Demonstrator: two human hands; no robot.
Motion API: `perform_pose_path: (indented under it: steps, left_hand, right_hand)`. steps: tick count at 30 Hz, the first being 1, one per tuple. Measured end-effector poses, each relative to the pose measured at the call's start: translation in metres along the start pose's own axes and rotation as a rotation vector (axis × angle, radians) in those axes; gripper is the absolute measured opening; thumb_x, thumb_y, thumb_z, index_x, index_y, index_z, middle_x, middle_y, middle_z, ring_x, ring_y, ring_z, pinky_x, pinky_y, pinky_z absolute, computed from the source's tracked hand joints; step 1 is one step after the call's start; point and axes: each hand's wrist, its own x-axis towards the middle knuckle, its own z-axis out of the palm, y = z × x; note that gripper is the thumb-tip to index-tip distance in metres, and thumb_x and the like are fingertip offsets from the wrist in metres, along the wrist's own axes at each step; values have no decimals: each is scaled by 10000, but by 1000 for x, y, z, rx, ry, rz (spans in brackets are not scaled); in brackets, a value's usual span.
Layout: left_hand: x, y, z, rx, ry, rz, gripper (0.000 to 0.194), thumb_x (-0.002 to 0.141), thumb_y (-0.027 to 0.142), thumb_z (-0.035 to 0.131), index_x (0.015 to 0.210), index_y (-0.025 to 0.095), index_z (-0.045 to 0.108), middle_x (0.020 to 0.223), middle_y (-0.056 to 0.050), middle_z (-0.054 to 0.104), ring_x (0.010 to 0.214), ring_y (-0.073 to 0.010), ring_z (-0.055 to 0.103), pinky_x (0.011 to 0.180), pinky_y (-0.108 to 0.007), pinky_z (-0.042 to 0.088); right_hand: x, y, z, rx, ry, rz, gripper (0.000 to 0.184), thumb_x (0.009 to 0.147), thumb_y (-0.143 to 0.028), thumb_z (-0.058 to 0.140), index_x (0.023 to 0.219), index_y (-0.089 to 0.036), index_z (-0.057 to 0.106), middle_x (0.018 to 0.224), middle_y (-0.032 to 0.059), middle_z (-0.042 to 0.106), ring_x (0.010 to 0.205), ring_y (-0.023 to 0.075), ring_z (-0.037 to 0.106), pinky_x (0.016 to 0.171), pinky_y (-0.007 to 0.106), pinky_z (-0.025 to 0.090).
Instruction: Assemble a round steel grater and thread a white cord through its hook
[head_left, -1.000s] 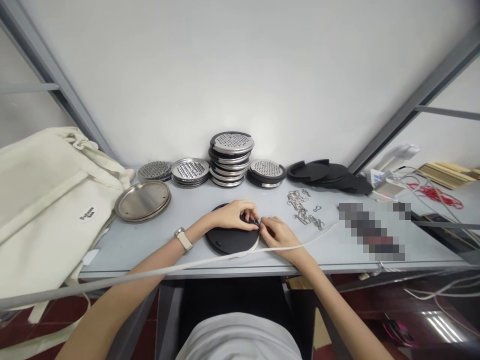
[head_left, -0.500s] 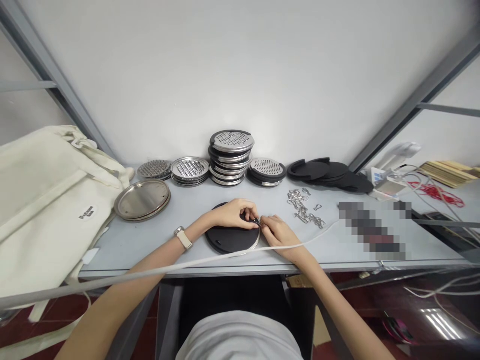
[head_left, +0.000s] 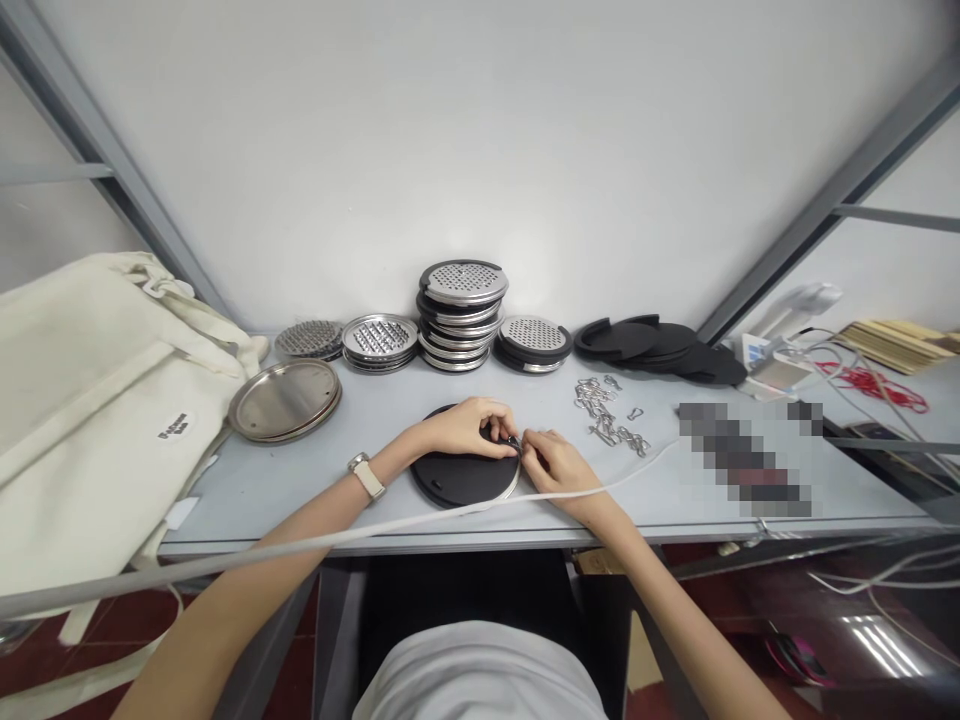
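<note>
Here we are, both hands working at the right rim of the round black disc with a thin silvery edge [head_left: 457, 480], which lies flat on the pale grey tabletop [head_left: 375, 400], near us. Our left hand [head_left: 474, 428] arches over it, thumb and finger pinching a small shiny piece [head_left: 514, 442]; our right hand [head_left: 559, 468] has thumb and forefinger pressed together at that piece's outer end, though what they grip is too small to tell. Fine fingertip work, this: we'd want the left pinch steady, the disc flat, and the right doing small, gentle turns rather than tugs, since the piece could slip.

Now the edges. The table's front lip runs just in front of the disc, so sliding it towards us would be risky. The white cable [head_left: 187, 568] crosses our view over the disc's near side; whether it touches, we can't tell. Our room is sideways: left towards the plain steel discs [head_left: 285, 398], right before the loose silver clips [head_left: 596, 405]. Behind stands the tall stack of black-and-silver graters [head_left: 461, 318].
</note>
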Motion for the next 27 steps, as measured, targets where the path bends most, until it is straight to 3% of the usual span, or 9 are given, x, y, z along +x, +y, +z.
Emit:
perform_pose_path:
  steps: [12, 18, 27]
  left_hand:
    - [0, 2, 0, 98, 6, 42, 206, 693, 262, 681, 825, 141, 579, 750, 6, 560, 693, -97, 526, 654, -217, 436]
    - [0, 1, -2, 129, 43, 41, 277, 674, 312, 704, 869, 142, 606, 746, 5, 549, 678, -101, 522, 658, -229, 444]
    - [0, -2, -2, 47, 13, 24, 283, 687, 335, 700, 857, 122, 622, 749, -15, 571, 695, -107, 539, 663, -227, 449]
  right_hand:
    - [0, -1, -2, -19, -22, -35, 216, 891, -174, 354, 691, -205, 430, 627, 3, 481, 634, 164, 444, 643, 277, 349]
    - [0, -3, -4, -12, -35, -44, 230, 910, -190, 340, 693, -205, 414, 626, -4, 470, 637, 161, 445, 644, 271, 343]
    - [0, -3, -4, 0, -17, -42, 231, 882, -167, 370, 663, -200, 434, 600, -8, 465, 618, 153, 435, 626, 265, 334]
